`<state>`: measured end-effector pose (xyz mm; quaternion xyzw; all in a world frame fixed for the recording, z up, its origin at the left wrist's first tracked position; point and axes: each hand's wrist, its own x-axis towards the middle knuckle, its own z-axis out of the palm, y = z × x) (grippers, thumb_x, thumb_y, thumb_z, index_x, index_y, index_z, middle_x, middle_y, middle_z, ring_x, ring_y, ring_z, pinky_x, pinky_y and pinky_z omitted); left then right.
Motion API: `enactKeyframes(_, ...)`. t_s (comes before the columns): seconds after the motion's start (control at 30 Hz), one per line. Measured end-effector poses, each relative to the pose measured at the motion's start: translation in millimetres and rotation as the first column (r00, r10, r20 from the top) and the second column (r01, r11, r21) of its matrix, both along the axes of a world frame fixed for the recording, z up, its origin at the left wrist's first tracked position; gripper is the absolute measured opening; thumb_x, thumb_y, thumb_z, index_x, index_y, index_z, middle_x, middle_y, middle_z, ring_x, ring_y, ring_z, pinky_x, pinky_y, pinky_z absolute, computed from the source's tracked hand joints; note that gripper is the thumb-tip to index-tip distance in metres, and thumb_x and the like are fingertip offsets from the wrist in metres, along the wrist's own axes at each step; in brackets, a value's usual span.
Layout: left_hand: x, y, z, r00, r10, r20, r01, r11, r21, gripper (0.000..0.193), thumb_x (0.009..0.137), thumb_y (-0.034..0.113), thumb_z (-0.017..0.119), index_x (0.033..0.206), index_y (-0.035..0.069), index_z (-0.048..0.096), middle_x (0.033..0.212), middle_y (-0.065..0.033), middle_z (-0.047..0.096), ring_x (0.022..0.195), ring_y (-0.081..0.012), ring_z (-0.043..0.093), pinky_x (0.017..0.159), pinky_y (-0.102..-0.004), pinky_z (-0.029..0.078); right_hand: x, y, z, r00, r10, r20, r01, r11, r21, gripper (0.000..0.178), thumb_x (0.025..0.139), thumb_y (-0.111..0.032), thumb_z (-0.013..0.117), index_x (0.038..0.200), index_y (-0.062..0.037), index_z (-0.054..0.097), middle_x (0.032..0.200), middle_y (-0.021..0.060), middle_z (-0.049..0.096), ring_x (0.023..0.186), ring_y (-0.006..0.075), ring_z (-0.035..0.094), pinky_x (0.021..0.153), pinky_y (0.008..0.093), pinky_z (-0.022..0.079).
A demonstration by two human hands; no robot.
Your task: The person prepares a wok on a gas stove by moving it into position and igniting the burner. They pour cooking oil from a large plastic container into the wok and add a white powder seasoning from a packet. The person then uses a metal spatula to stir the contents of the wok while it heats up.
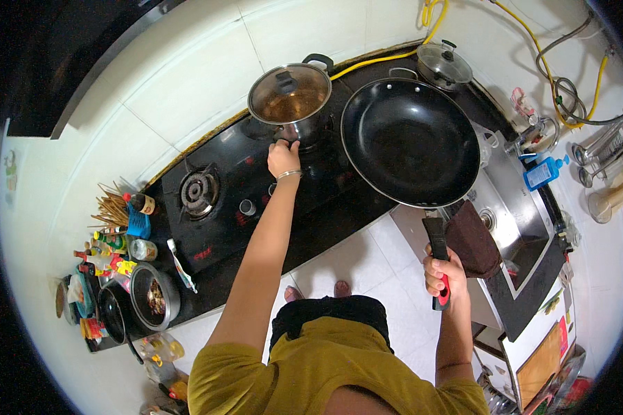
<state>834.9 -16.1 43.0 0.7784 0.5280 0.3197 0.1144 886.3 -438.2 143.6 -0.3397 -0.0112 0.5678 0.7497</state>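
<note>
Right hand (444, 271) wrapped around handle (437, 238) of black wok (410, 138), right of pot. Left hand (284, 159) pinches near side of glass-lidded steel pot (294, 111); exact contact partly hidden. Judged status: pot positioned on cooktop (218, 242); wok not yet set down.

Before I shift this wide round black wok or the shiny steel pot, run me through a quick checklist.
1. Right hand closed around the wok's long black-and-red handle: ok.
2. Wide round black wok empty inside: ok.
3. Round clear glass lid on the shiny steel pot: ok.
4. Left hand at the pot's near side: ok.
5. Wok supported from below: cannot tell, underside hidden.
6. Round dark metal burner free of cookware: ok.
</note>
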Motion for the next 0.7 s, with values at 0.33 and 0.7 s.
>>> enactKeyframes(0.33,5,6,0,0.999,-0.031,-0.021,0.031,1.0,-0.004,0.017,0.075,0.023,0.066,0.075,0.005,0.065,0.079,-0.0158,0.062,0.07,-0.031,0.06,0.064,-0.0408,0.05,1,0,1,1.0,-0.003,0.013,0.004,1.0,-0.015,0.021,0.08,-0.004,0.056,0.096,-0.005,0.043,0.055,0.0002,0.038,0.035,0.0104,0.039,0.029,0.0279,0.036)
enactKeyframes(0.7,-3,-8,6,0.963,-0.241,0.123,0.222,0.964,0.15,0.011,0.073,0.012,0.062,0.069,0.003,0.059,0.069,-0.0144,0.055,0.065,-0.0312,0.057,0.061,-0.0399,0.047,-1,0,1,0.999,-0.018,0.038,0.018,1.0,-0.016,0.021,0.079,-0.003,0.054,0.095,-0.0035,0.04,0.055,0.001,0.039,0.034,0.0094,0.039,0.028,0.0267,0.036)
